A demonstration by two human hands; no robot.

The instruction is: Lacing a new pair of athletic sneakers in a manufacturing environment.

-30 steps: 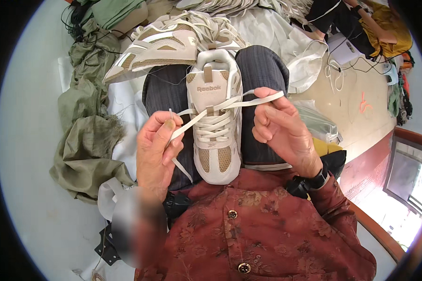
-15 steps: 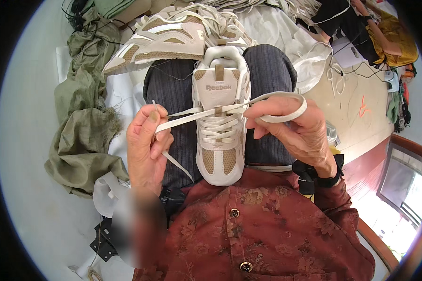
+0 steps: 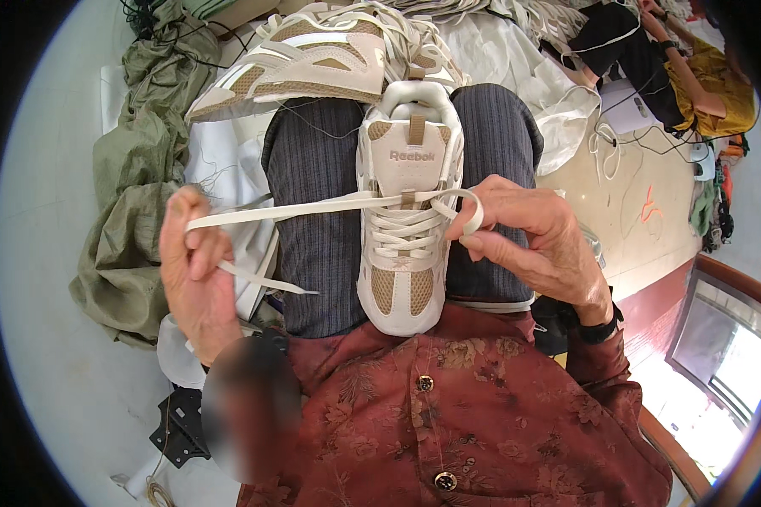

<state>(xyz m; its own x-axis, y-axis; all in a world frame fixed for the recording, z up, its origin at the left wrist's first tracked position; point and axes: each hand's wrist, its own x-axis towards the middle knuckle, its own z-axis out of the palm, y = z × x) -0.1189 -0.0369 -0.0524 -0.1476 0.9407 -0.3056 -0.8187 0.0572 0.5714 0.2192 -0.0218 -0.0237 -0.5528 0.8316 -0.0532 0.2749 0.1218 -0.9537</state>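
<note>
A beige and tan sneaker stands between my knees, its toe toward me. Its flat cream shoelace crosses the front in several rows. Out to the left, my left hand is closed on the lace and draws it in a straight line from the shoe's upper rows; a loose lace tip hangs below that hand. My right hand pinches a small loop of lace just right of the tongue. The exact contact of its fingertips is partly hidden by the loop.
More laced sneakers lie piled beyond my knees. Olive cloth is heaped at the left, and white sheeting spreads behind the shoe. At the far right another person's arm shows near cables and a white box.
My left hand has moved outward to the left, stretching the lace longer. The big loop at my right hand has shrunk to a small one beside the shoe.
</note>
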